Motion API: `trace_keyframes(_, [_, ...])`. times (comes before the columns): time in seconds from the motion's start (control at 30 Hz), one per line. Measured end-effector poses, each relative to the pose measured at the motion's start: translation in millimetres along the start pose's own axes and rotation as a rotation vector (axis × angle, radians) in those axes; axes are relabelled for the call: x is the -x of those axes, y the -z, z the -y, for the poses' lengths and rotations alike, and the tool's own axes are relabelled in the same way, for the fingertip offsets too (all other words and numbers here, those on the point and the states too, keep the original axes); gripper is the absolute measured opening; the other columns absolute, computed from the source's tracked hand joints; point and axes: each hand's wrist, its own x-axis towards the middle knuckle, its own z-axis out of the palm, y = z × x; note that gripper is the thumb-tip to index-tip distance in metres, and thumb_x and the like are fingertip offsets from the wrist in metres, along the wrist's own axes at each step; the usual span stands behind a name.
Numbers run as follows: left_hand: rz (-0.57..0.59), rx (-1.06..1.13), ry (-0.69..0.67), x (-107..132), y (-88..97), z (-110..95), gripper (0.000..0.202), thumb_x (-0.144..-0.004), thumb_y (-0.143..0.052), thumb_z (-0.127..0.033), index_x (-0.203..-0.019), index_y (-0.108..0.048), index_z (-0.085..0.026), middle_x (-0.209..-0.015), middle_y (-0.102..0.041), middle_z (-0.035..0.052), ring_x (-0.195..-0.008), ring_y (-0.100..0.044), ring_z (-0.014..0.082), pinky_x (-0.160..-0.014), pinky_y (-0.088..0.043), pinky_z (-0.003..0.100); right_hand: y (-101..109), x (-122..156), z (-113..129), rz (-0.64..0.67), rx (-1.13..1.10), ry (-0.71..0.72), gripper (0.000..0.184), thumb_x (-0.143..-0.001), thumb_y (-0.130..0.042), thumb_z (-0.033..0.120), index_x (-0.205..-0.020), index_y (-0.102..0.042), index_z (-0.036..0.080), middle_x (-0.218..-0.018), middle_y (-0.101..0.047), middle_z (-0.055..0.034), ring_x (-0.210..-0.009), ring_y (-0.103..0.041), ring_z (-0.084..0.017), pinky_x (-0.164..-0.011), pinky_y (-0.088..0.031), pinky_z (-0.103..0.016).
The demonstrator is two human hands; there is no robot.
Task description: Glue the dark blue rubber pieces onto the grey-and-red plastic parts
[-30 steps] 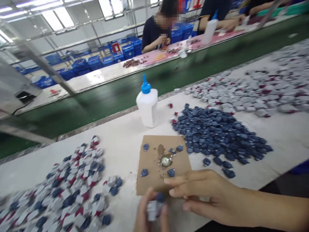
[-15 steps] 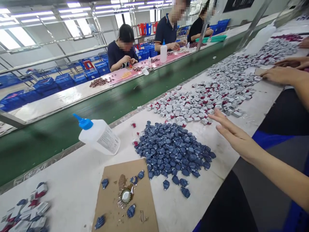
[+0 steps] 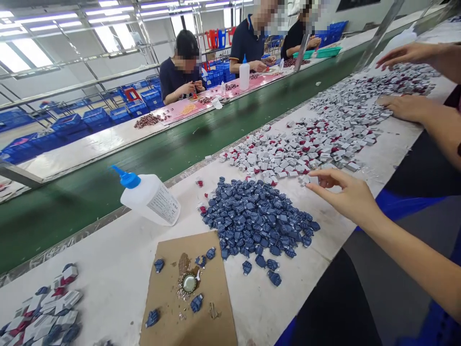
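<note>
My right hand [image 3: 344, 192] reaches in from the right, over the near edge of a pile of small grey-white blocks [image 3: 288, 149] with maroon parts. Its thumb and index finger pinch one grey-white block [image 3: 312, 181]. My left hand is out of view. Just below and left of my right hand lies a heap of dark blue fist-shaped pieces [image 3: 259, 218]. A cardboard sheet [image 3: 165, 293] carries several blue pieces, a wet brown smear and a bottle cap [image 3: 189, 283]. Joined grey, maroon and blue parts [image 3: 46, 312] lie at the lower left.
A white squeeze bottle [image 3: 153, 199] with a blue nozzle leans near the green conveyor belt [image 3: 144, 163]. A co-worker's hands [image 3: 406, 108] are at the far right of the block pile. Several people work across the belt, with blue crates [image 3: 95, 120] behind them.
My right hand has gone from stretched fingers to a pinch at the grey-white blocks. One of the co-worker's hands has risen over the pile. The view has shifted slightly.
</note>
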Motion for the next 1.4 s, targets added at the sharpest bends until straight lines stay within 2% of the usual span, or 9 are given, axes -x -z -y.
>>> trace_keyframes(0.1, [0.251, 0.130, 0.059, 35, 3.9, -14, 0.047, -0.073, -0.062, -0.055, -0.112, -0.065, -0.030, -0.097, -0.073, 0.0078, -0.081, -0.069, 0.0264, -0.061, -0.057, 0.034, -2, 39, 57, -0.011, -0.209, 0.041, 0.024, -0.083, -0.062, 0.040, -0.099, -0.060, 0.021, -0.071, -0.060, -0.0002, -0.064, -0.059, -0.012, -0.058, -0.048, -0.021])
trace_keyframes(0.23, [0.601, 0.328, 0.314, 57, 0.2, -31, 0.052, -0.071, -0.068, -0.054, -0.109, -0.069, -0.018, -0.110, -0.069, 0.0139, -0.099, -0.066, 0.0259, -0.084, -0.054, 0.034, -16, 98, 122, 0.031, -0.469, 0.205, 0.015, -0.082, -0.064, 0.032, -0.094, -0.058, 0.025, -0.078, -0.065, 0.0009, -0.069, -0.062, -0.013, -0.060, -0.052, -0.020])
trace_keyframes(0.37, [0.450, 0.376, 0.446, 44, 18.9, -30, 0.044, -0.066, -0.074, -0.051, -0.091, -0.068, -0.015, -0.080, -0.072, 0.0069, -0.059, -0.066, 0.0144, -0.053, -0.053, 0.022, -25, 122, 131, 0.141, -0.376, 0.532, 0.024, -0.085, -0.060, 0.031, -0.108, -0.061, 0.026, -0.109, -0.065, -0.0069, -0.099, -0.062, -0.021, -0.082, -0.053, -0.034])
trace_keyframes(0.47, [0.242, 0.414, 0.438, 30, 48.8, -21, 0.045, -0.066, -0.072, -0.055, -0.083, -0.062, -0.015, -0.050, -0.055, -0.0051, -0.035, -0.043, 0.0021, -0.036, -0.034, 0.011, -28, 116, 107, 0.118, -0.215, 0.524, 0.021, -0.087, -0.058, 0.030, -0.106, -0.061, 0.023, -0.097, -0.066, -0.0070, -0.087, -0.064, -0.019, -0.072, -0.053, -0.031])
trace_keyframes(0.63, [0.063, 0.470, 0.335, 20, 82.4, -16, 0.041, -0.066, -0.074, -0.052, -0.081, -0.057, -0.017, -0.052, -0.044, -0.0086, -0.038, -0.036, 0.0006, -0.033, -0.028, 0.008, -32, 111, 72, 0.276, 0.072, 0.635, 0.030, -0.090, -0.052, 0.043, -0.107, -0.060, 0.019, -0.093, -0.067, -0.0050, -0.074, -0.065, -0.019, -0.058, -0.053, -0.031])
trace_keyframes(0.77, [0.048, 0.410, 0.296, 19, 89.1, -17, 0.040, -0.069, -0.072, -0.051, -0.090, -0.056, -0.021, -0.060, -0.048, -0.0070, -0.044, -0.041, 0.0041, -0.033, -0.033, 0.010, -35, 120, 70, 0.301, 0.124, 0.641, 0.026, -0.093, -0.048, 0.034, -0.112, -0.059, 0.020, -0.099, -0.066, -0.0054, -0.076, -0.067, -0.019, -0.062, -0.054, -0.032])
trace_keyframes(0.97, [0.137, 0.361, 0.337, 20, 95.1, -9, 0.037, -0.076, -0.068, -0.047, -0.096, -0.055, -0.018, -0.060, -0.048, -0.0061, -0.048, -0.042, 0.0060, -0.038, -0.040, 0.014, -33, 118, 95, 0.488, -0.253, 0.430, 0.018, -0.090, -0.052, 0.029, -0.106, -0.058, 0.023, -0.093, -0.061, -0.0039, -0.063, -0.059, -0.011, -0.054, -0.053, -0.022])
trace_keyframes(1.13, [0.142, 0.378, 0.363, 20, 99.2, -7, 0.034, -0.081, -0.062, -0.047, -0.095, -0.053, -0.018, -0.060, -0.046, -0.0066, -0.048, -0.041, 0.0055, -0.041, -0.041, 0.014, -37, 104, 131, 0.595, -0.411, 0.376, 0.014, -0.089, -0.054, 0.030, -0.099, -0.062, 0.025, -0.099, -0.063, -0.0051, -0.078, -0.063, -0.015, -0.044, -0.048, -0.017])
trace_keyframes(1.4, [0.133, 0.450, 0.421, 19, 100.9, -2, 0.048, -0.071, -0.069, -0.054, -0.096, -0.054, -0.016, -0.058, -0.047, -0.0062, -0.050, -0.042, 0.0069, -0.040, -0.043, 0.016, -64, 69, 179, 0.632, -0.318, 0.731, 0.034, -0.097, -0.038, 0.028, -0.123, -0.058, 0.023, -0.084, -0.062, -0.0056, -0.076, -0.062, -0.014, -0.064, -0.051, -0.022])
